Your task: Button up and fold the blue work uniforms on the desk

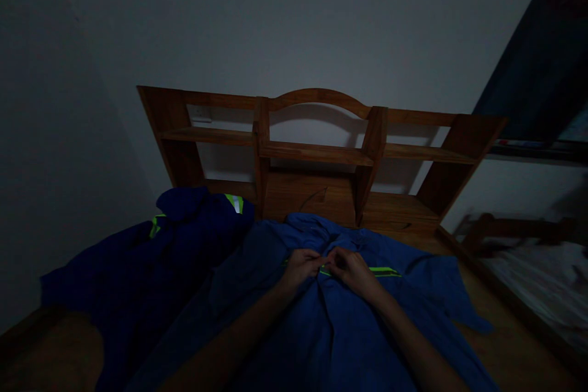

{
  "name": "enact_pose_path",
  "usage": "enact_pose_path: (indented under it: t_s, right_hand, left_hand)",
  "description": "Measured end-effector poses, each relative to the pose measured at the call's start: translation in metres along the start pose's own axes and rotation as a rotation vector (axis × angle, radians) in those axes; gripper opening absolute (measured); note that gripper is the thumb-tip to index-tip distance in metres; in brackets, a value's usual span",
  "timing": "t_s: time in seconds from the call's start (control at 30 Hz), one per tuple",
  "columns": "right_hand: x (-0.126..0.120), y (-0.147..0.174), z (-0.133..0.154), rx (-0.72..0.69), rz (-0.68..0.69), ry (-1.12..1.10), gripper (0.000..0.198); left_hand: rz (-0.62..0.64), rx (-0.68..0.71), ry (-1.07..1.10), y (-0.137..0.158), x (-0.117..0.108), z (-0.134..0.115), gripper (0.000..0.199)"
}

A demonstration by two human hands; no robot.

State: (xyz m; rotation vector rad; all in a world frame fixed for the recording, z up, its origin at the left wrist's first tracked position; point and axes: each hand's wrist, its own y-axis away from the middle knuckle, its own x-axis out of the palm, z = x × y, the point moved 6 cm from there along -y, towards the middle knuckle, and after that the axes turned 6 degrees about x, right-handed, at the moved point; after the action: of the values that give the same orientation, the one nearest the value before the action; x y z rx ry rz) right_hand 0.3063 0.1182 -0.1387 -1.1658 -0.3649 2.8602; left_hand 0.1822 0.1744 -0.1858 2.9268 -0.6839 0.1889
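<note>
A blue work jacket (pixel 349 331) with a yellow-green stripe across it lies spread out in front of me, its collar toward the shelf. My left hand (pixel 303 265) pinches the front of the jacket at the stripe, near the middle. Right beside it, my right hand (pixel 348 266) has its fingertips closed on the cloth at the same spot, the two hands almost touching. Dim light and my fingers hide the exact bit of cloth between them. To the left lies a darker blue garment (pixel 169 263) with reflective yellow-green and silver bands.
A wooden shelf unit (pixel 316 153) with an arched top stands against the pale wall (pixel 294 24) behind the jacket. Wooden boards (pixel 514 343) show at the right. Farther right are a dark curtain (pixel 523 61) and some whitish sheeting (pixel 542 282).
</note>
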Motion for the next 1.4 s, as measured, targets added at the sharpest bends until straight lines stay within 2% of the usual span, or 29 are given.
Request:
enact_pose_path:
  t_s: [0.27, 0.43, 0.57, 0.73, 0.83, 1.0, 1.2, 1.4]
  right_hand:
    - [0.0, -0.001, -0.004, 0.026, -0.008, -0.074, 0.011]
    - [0.002, -0.003, -0.01, 0.039, -0.026, -0.153, 0.02]
    - [0.004, -0.004, -0.013, 0.046, -0.01, -0.176, 0.018]
    - [0.002, -0.004, -0.012, 0.042, -0.031, -0.159, 0.019]
    - [0.003, -0.004, -0.012, 0.042, -0.032, -0.159, 0.019]
    - [0.001, -0.003, -0.01, 0.051, -0.047, -0.171, 0.021]
    - [-0.001, -0.002, 0.0, 0.001, -0.052, -0.11, 0.014]
    - [-0.001, -0.002, 0.001, -0.015, -0.061, -0.07, 0.014]
  left_hand:
    - [-0.109, 0.0, 0.059, -0.007, -0.008, 0.011, 0.03]
    - [-0.164, 0.03, 0.072, -0.008, -0.01, 0.014, 0.03]
    - [-0.142, 0.063, 0.093, -0.008, -0.009, 0.011, 0.031]
    - [-0.133, 0.013, 0.052, -0.006, -0.009, 0.009, 0.035]
    - [-0.081, 0.007, 0.026, -0.004, -0.008, 0.007, 0.032]
    - [-0.002, -0.018, 0.034, 0.002, -0.006, 0.003, 0.038]
    - [-0.053, -0.095, 0.043, 0.005, -0.009, 0.002, 0.044]
    - [-0.067, -0.102, 0.037, 0.007, -0.01, 0.004, 0.037]
